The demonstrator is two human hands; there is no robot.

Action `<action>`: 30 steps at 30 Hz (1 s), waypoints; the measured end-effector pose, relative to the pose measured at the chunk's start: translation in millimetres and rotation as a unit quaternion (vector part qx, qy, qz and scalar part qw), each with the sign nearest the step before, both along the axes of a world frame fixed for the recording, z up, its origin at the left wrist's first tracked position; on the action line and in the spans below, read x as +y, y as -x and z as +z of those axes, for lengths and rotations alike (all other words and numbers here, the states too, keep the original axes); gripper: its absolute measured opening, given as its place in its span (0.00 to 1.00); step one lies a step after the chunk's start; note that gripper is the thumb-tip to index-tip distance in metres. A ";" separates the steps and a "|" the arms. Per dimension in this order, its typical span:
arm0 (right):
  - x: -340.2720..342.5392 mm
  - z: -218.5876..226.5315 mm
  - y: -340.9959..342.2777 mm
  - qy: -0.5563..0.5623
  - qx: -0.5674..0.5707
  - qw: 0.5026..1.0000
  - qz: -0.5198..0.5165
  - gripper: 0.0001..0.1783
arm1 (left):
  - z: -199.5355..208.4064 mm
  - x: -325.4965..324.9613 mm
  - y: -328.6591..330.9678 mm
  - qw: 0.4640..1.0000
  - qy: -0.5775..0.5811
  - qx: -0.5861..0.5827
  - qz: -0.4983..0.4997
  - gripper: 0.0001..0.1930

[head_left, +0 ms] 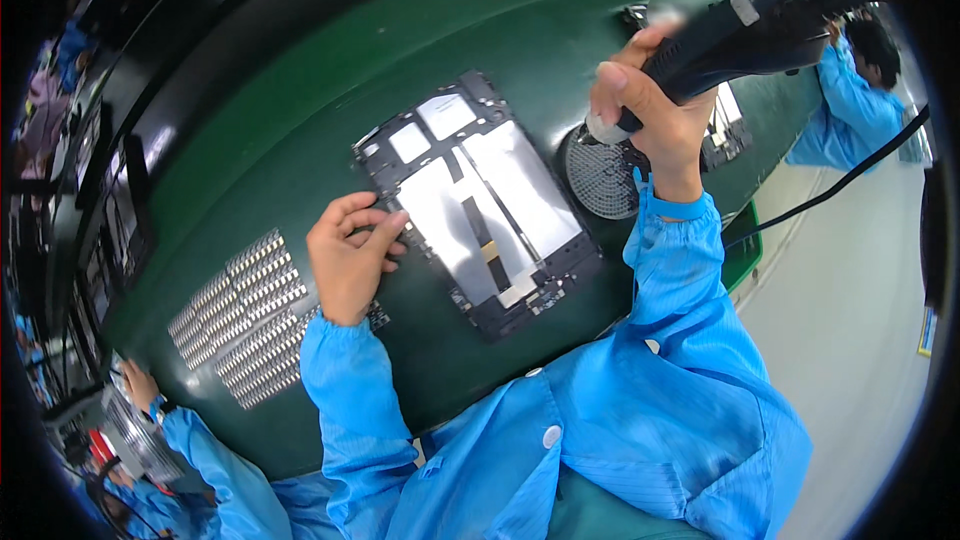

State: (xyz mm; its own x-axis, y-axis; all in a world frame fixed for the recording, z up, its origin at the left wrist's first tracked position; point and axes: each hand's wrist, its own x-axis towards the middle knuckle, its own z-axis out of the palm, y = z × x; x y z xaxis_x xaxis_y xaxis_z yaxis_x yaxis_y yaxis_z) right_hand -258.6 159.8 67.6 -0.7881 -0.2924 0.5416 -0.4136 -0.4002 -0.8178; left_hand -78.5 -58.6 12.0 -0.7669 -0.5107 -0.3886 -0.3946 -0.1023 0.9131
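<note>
An opened tablet-like device (540,202) lies on the green bench, showing silver-white panels, a dark frame and a black strip with a gold band. Beside its left edge is my left hand (348,255), fingers loosely bent and apart, with the thumb tip at the frame; whether it presses there I cannot tell. Raised over the right side, my right hand (668,122) is wrapped round a black corded power tool (745,45), seemingly an electric screwdriver. The tool's tip is hidden and some fingers are blurred. Pale covers show on fingertips of the right hand.
A round dish with a gridded surface (598,175) sits right of the device. At left lie sheets with rows of small metallic parts (240,310). A black cable (830,185) crosses at right. A co-worker in blue (865,105) is far right; another person's hand (138,383) is lower left.
</note>
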 end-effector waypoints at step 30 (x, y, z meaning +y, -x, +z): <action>14.1 -28.0 -3.4 -0.062 -0.055 0.996 -0.038 0.16 | -7.3 -22.5 17.9 0.985 0.060 0.111 -0.115 0.49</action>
State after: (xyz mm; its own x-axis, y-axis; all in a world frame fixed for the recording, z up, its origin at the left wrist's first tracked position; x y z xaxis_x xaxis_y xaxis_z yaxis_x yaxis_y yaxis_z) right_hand -255.2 173.8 39.6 -0.8628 -0.2885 0.4152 -0.3447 -0.2651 -0.9005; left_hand -96.4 -81.0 4.7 -0.9269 -0.3463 -0.1448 -0.1833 0.0810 0.9797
